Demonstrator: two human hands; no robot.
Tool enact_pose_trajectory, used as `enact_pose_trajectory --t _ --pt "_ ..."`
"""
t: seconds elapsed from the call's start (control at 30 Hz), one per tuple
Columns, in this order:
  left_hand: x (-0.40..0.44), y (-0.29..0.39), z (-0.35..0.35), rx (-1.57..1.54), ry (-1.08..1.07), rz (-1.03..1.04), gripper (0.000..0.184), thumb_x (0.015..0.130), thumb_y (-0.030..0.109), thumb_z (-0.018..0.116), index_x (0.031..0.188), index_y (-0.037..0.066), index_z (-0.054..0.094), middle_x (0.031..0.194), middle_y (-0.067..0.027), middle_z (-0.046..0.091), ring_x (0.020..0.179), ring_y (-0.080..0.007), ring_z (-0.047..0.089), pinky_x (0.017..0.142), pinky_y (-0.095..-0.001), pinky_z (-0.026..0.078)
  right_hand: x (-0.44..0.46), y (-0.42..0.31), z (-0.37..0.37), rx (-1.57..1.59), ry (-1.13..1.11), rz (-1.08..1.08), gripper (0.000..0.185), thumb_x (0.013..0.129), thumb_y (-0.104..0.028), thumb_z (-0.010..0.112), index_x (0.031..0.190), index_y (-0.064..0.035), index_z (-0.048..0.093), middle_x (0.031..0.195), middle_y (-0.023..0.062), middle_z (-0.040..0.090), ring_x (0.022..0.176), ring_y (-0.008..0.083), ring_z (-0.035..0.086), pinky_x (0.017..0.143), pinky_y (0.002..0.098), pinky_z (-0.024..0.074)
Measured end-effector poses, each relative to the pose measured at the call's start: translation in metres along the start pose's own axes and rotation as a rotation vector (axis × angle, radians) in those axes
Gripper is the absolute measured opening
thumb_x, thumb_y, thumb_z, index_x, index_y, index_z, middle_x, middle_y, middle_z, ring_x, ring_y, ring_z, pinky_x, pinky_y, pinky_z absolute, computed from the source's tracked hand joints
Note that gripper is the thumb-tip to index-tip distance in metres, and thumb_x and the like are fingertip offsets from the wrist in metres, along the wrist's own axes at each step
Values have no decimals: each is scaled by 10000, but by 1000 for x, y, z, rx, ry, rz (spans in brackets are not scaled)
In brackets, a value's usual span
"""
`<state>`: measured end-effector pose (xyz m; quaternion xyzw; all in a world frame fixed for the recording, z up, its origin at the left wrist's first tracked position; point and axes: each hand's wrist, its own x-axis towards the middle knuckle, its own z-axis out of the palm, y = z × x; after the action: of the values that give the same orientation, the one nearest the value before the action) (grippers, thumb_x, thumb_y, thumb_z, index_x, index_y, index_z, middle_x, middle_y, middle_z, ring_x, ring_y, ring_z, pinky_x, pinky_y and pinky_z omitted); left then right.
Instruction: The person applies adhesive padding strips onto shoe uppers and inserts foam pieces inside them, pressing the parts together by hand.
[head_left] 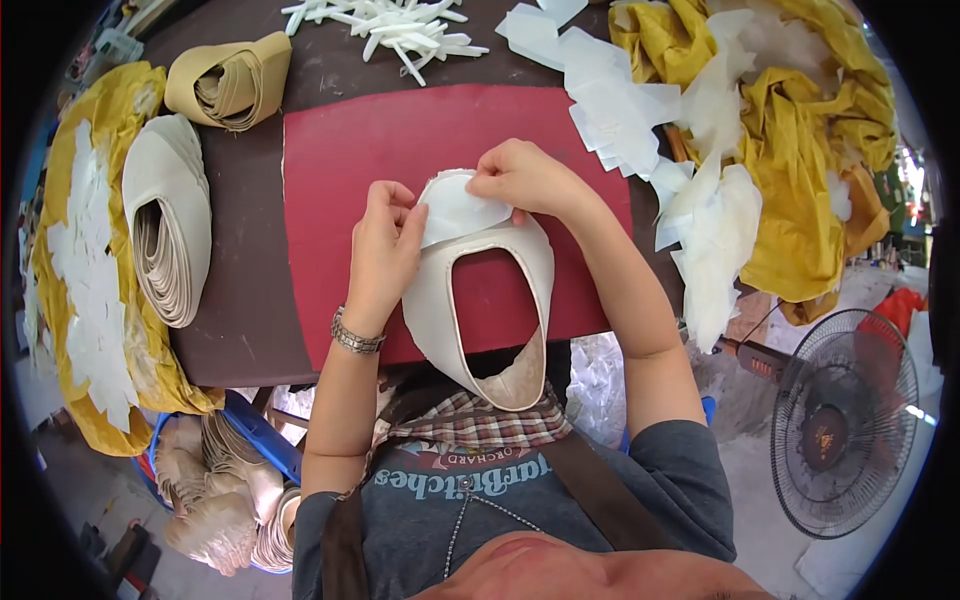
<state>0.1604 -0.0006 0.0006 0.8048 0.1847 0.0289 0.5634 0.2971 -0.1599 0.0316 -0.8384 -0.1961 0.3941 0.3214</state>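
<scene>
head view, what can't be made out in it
In the head view:
White patch: underside hidden by its own top face.
Right hand: some fingers curled out of sight beneath it.
White strips: cut off by the top edge.
Fan badge: too small to read.
Shirt: lettering partly covered by brown strap.

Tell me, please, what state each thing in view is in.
Red mat: lying flat
Shoe upper: heel past the mat's edge
White patch: laid over the upper's toe
Left hand: pinching the patch
Right hand: pinching the patch
Watch: worn, left wrist
White strips: loosely heaped
Yellow wrapping: crumpled
Fan: cannot tell whether spinning
</scene>
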Motion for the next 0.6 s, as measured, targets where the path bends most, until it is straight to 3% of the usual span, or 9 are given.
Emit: enact_pose_trajectory --t 0.03,0.13,0.23,0.27,0.3,0.37,0.5,0.6 --pt "0 1 -1 25 -20 -12 144 917 109 578 1005 25 500 661 -107 602 576 -236 596 546 -350 448 -2 -2 1 -54 21 2 260 777 -247 650 733 9 651 636 112 632 484 216 628 482 345 496" --pt "1 2 -1 329 -52 185 149 909 136 610 982 33 530 722 -78 586 540 -159 549 511 -307 442 -3 2 -2 -494 182 -41 314 778 -330 695 800 -22 643 717 144 671 635 287 675 587 411 525" --pt "-20 10 -5 638 37 275 217 886 203 644 995 39 555 789 -108 614 651 -284 611 593 -388 475 -32 27 13 -571 401 -183 412 773 -442 708 878 -56 607 848 130 672 776 324 673 677 453 517" --pt "-29 10 -5 661 32 293 289 875 263 661 1050 47 581 892 -112 634 763 -333 625 619 -417 481 -39 43 28 -535 483 -312 429 767 -465 703 910 -84 566 916 92 627 816 296 650 691 447 504" --pt "-34 9 -4 678 45 334 298 875 261 662 1070 50 584 914 -113 629 778 -325 625 626 -413 484 -46 57 37 -549 523 -530 340 771 -386 719 912 -105 590 909 54 588 851 258 618 728 418 489" --pt "-42 5 -4 713 68 402 319 874 258 664 1109 56 591 958 -114 619 808 -310 626 640 -403 491 -67 70 41 -544 534 -708 305 754 -317 740 945 -115 613 923 27 588 909 226 582 794 378 462" --pt "-44 2 1 582 117 470 347 814 189 718 1116 59 605 985 -97 617 869 -314 595 719 -398 489 -85 81 39 -503 520 -747 319 749 -284 742 1005 -124 640 989 17 595 957 222 561 847 368 436" --pt "-52 9 -8 606 -180 886 332 762 128 738 1067 73 621 1010 -80 621 964 -319 554 821 -427 452 -92 71 24 -522 358 -691 321 772 -279 731 1045 -130 650 1053 25 613 1005 245 570 872 389 447"
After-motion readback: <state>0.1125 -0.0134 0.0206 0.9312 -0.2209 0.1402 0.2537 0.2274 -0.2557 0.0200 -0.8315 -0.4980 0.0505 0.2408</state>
